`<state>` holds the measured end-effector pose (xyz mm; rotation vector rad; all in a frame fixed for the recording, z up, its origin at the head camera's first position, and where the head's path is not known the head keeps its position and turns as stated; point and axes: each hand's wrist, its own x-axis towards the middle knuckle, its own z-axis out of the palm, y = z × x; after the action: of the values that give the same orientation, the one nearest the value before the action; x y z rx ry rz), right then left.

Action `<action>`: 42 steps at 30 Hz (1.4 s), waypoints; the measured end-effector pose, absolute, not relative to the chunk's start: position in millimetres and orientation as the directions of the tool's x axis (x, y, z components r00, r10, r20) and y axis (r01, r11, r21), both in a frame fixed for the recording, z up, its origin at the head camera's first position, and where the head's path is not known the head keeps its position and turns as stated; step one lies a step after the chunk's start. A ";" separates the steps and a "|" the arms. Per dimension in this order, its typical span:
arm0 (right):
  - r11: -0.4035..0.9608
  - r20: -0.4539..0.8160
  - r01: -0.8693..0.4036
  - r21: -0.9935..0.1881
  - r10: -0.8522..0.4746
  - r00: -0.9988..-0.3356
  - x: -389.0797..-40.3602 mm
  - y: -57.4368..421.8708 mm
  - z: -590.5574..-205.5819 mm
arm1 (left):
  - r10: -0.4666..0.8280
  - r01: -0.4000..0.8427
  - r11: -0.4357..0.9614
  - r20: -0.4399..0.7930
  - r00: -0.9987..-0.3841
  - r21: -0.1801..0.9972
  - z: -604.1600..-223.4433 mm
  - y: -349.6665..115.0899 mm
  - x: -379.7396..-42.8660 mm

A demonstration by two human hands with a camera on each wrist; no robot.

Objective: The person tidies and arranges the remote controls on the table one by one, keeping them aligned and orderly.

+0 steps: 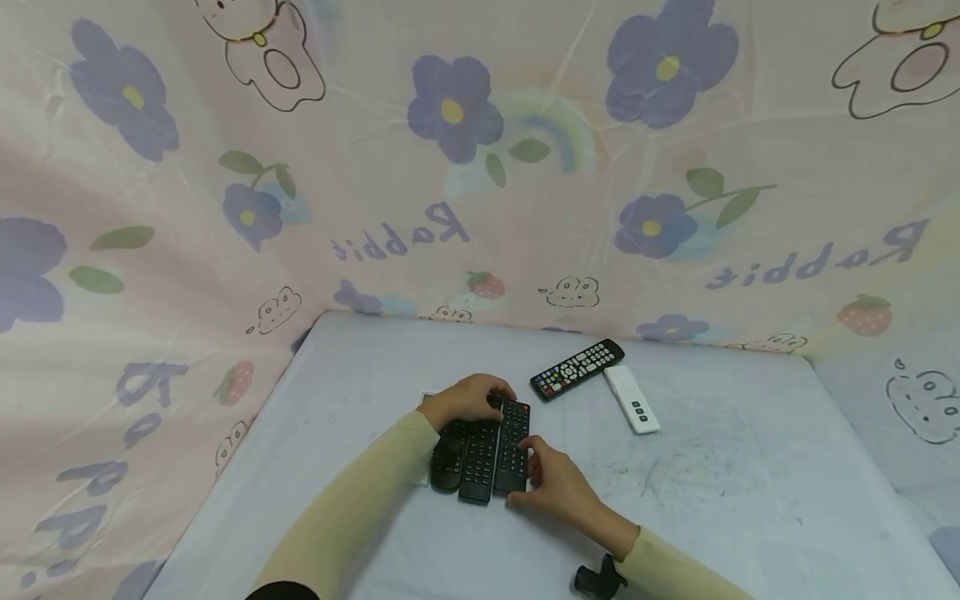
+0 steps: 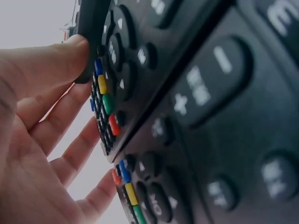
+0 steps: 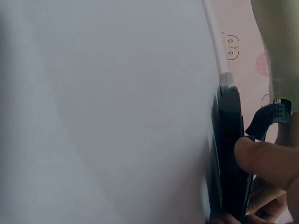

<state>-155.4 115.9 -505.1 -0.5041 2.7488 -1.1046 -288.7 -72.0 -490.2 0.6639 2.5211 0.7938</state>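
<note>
Black remote controls lie side by side: a rounded one [image 1: 447,458] on the left, a middle one [image 1: 480,467], and the rightmost one [image 1: 513,450]. My left hand [image 1: 468,398] reaches over their far ends and pinches the far end of the rightmost remote; its thumb [image 2: 56,63] presses that dark end in the left wrist view, the other fingers spread behind. From the right, my right hand [image 1: 558,487] grips the same remote's side and near end, its thumb [image 3: 257,156] against the black casing. Part of a pale flat item [image 1: 422,477] shows beneath the leftmost remote.
Farther back lie a black remote with coloured buttons [image 1: 577,369] and a white remote [image 1: 632,400], almost touching. A black strap mount [image 1: 598,577] sits by the right wrist. Printed cloth [image 1: 525,208] walls the back and left of the white table [image 1: 712,467].
</note>
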 end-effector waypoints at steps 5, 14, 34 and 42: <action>0.681 -0.018 -0.253 -0.687 -0.363 -0.931 -154.1 114.3 -505.2 | 0.548 0.316 0.739 -0.258 -0.795 0.595 -491.6 -72.5 -288.5; 0.712 -0.048 -0.237 -0.661 -0.355 -0.933 -155.6 114.8 -510.2 | 0.576 0.378 0.755 -0.266 -0.773 0.535 -485.7 -71.6 -284.2; 0.640 0.180 -0.482 -0.598 -0.479 -0.859 -189.6 156.3 -475.0 | 0.470 0.318 0.655 -0.039 -0.882 0.686 -466.3 -63.4 -284.7; 0.571 0.235 -0.551 -0.609 -0.533 -0.813 -234.4 191.4 -460.6 | 0.331 0.199 0.646 -0.035 -0.943 0.737 -465.7 -34.7 -271.9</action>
<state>-234.4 191.4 -460.6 -0.9687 2.8065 -1.1019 -271.9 -34.7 -465.7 0.4381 2.6965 1.1765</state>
